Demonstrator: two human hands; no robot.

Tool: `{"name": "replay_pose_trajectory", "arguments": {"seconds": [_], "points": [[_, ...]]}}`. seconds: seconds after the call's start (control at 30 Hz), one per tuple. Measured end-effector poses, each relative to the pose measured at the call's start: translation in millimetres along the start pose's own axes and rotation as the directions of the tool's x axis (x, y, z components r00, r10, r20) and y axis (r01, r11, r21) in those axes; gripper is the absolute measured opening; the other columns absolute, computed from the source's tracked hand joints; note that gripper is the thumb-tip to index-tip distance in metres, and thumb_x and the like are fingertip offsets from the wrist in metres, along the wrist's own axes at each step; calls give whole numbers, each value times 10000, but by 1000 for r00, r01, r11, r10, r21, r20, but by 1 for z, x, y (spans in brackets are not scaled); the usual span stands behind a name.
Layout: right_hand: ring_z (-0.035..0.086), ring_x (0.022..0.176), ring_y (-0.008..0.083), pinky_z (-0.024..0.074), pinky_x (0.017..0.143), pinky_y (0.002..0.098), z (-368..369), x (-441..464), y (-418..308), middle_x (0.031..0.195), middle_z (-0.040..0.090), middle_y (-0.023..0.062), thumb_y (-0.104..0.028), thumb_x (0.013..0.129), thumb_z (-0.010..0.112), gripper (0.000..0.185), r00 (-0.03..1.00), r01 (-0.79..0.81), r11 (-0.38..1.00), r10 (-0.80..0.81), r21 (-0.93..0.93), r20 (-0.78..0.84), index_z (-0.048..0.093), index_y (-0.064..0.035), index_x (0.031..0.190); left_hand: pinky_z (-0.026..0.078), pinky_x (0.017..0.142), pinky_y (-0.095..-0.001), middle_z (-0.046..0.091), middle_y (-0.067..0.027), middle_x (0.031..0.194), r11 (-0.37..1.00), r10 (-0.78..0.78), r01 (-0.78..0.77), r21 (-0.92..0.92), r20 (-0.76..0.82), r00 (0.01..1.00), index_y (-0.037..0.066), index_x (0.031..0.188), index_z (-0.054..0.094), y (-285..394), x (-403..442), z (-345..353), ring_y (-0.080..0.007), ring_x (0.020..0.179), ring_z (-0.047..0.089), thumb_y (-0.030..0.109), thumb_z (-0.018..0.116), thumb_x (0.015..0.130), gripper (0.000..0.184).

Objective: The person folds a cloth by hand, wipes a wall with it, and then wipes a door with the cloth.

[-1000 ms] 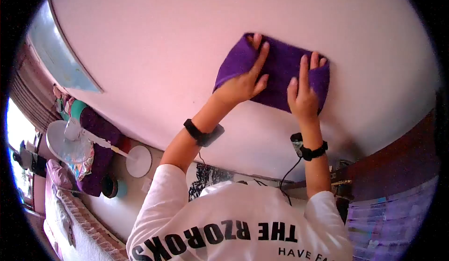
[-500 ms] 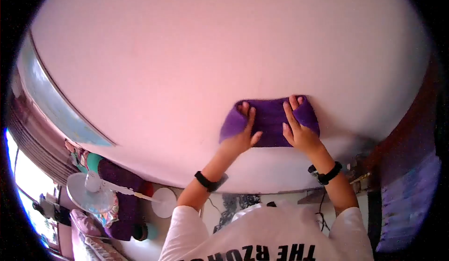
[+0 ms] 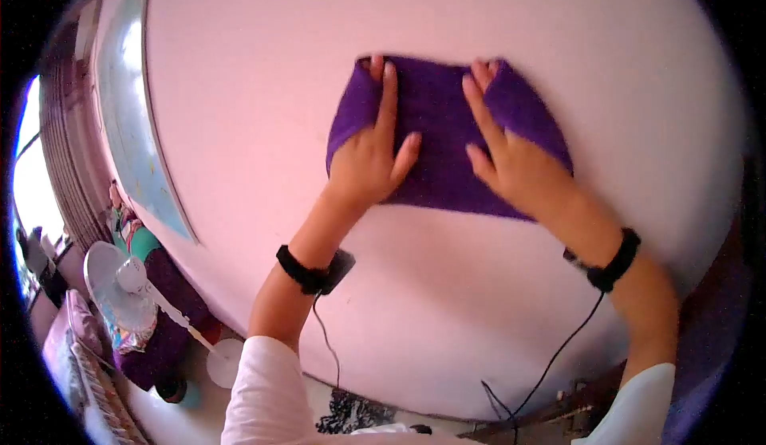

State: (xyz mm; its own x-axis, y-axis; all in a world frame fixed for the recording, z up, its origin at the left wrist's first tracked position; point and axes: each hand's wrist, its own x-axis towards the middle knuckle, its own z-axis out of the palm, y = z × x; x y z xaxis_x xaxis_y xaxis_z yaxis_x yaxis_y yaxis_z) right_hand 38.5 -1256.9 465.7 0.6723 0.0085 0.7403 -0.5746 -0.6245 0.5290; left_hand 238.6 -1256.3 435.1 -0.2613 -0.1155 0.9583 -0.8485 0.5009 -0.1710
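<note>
A purple cloth [image 3: 435, 138] lies flat against the pale wall, its two side edges folded over the outer fingers of my hands. My left hand [image 3: 371, 146] presses on the cloth's left part, index finger and thumb stretched out on top and the other fingers partly under the fold. On the right part, my right hand [image 3: 511, 154] rests with index finger and thumb spread, its outer fingers partly covered by the other fold. Both wrists wear black straps with small devices and cables.
A framed picture [image 3: 140, 118] hangs on the wall at the left. Below it are a white fan [image 3: 120, 281], a purple-covered piece of furniture [image 3: 155, 349], and a pillow [image 3: 72, 325]. A curtain [image 3: 64, 142] hangs by the window. Brown wood stands at the lower right.
From half a second ago, both hands and the cloth have moved up in view and look larger. The camera view has shifted too. The fingers keep their spread on the cloth.
</note>
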Motion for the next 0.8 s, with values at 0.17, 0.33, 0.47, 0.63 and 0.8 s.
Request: {"name": "replay_pose_trajectory", "arguments": {"seconds": [0.17,0.33,0.47,0.63,0.8], "points": [[198,1219,347,184,999,389,26,-32,-26,1316,180,227,-154,733,531,681,968,136,987,-151,87,200,158,70,1257,169,996,-370,101,-243,1333,1000,-13,13,8,108,994,-84,1262,130,-2,-58,0,-359,1234,140,249,506,727,733],[193,1223,336,171,1004,368,26,-33,-37,1316,177,229,-127,755,514,679,948,97,971,-157,219,278,113,58,1271,188,992,-367,14,-260,1334,975,-92,23,219,310,946,-81,1271,38,1,-93,-12,-394,1223,137,283,483,749,776],[184,1225,335,170,1005,348,10,-10,-22,1322,168,220,-97,762,493,664,998,18,982,-30,187,61,103,27,1284,222,979,-359,1,-233,1344,985,-154,126,117,278,948,-49,1283,0,1,-51,-19,-384,1211,180,253,487,751,782],[222,1210,331,197,1000,362,-3,-10,5,1318,216,184,-107,751,488,642,993,-67,998,65,-16,-103,145,4,1282,323,911,-330,113,-237,1332,996,-18,12,87,77,997,-70,1269,126,17,-14,5,-344,1170,302,302,463,777,703],[249,1202,326,207,994,363,2,-56,-8,1309,242,183,-105,735,506,627,987,-126,992,123,-25,-104,197,8,1268,299,933,-337,139,-235,1328,995,33,-39,95,70,997,-65,1265,168,35,-38,25,-339,1174,301,317,468,760,701]]}}
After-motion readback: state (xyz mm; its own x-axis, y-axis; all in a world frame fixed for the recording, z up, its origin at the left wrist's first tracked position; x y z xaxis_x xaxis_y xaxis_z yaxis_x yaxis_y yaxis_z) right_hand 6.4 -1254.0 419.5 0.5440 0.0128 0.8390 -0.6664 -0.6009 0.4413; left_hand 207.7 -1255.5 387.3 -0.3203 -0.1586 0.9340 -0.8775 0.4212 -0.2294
